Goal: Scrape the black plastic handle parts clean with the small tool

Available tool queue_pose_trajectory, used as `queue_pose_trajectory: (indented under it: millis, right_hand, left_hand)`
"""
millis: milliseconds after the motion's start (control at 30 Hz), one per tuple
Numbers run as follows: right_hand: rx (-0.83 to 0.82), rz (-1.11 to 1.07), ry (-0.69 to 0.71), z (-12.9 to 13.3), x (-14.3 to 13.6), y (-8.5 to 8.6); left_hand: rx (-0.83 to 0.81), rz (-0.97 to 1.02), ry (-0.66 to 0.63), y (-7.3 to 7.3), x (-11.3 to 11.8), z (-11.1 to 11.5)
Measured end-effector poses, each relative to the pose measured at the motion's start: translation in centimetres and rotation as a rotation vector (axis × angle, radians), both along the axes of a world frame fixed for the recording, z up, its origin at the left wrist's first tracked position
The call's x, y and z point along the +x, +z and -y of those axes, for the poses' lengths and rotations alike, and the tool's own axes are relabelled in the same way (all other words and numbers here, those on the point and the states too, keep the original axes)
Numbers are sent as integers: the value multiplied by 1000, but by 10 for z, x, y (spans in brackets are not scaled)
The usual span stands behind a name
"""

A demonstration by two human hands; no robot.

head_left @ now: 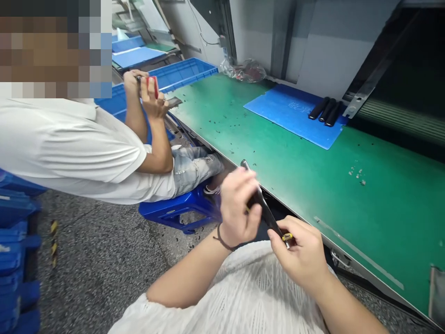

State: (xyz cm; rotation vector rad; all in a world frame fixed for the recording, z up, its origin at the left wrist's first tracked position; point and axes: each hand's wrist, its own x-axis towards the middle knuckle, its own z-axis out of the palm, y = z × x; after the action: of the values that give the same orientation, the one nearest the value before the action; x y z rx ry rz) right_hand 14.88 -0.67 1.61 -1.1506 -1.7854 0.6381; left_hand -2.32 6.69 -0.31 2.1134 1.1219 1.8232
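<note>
A long black part slants between my two hands, over my lap at the table's near edge. My left hand is closed around its upper portion, the fingers smeared by motion. At the lower end, my right hand pinches the part between thumb and fingers, with a small yellow piece showing beside the fingertips. What this yellow piece belongs to is mostly hidden. Three black pieces lie side by side on a blue sheet on the green table.
At the left a person in a white shirt sits on a blue stool, holding a red object. Blue bins stand beyond. A clear plastic bag lies at the table's back. Small scraps dot the table.
</note>
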Motion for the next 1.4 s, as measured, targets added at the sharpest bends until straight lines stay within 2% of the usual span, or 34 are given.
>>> queue_pose_trajectory:
  millis: [67,133,233,367,433,633,967,1167,1400]
  right_hand:
    - [-26,-15,37,4,3,7]
    - [-76,-43,65,9,10,13]
    - [-98,9,78,12,25,19]
    - [72,254,189,8,38,21]
    - [104,323,222,7,35,22]
    - [48,348,231,4,15,25]
    - [304,494,56,-1,8,21]
    - [458,555,-96,1,5,21]
    - [547,578,-168,4,1,18]
  left_hand:
    - [94,-263,-261,2,-4,3]
    - [70,-288,-379,-1,-6,2]
    - [-8,-160,-337,-9,-8,-5]
    - [-50,-92,-318,-13,-10,-8]
    - [-44,-96,-327,-10,-10,-7]
    - [-7,-97,-323,-1,-5,-4]
    - [-12,-68,-270,-4,-5,-4]
    - [-41,-24,-191,-4,-1,1]
    - [-105,36,-158,-8,6,7]
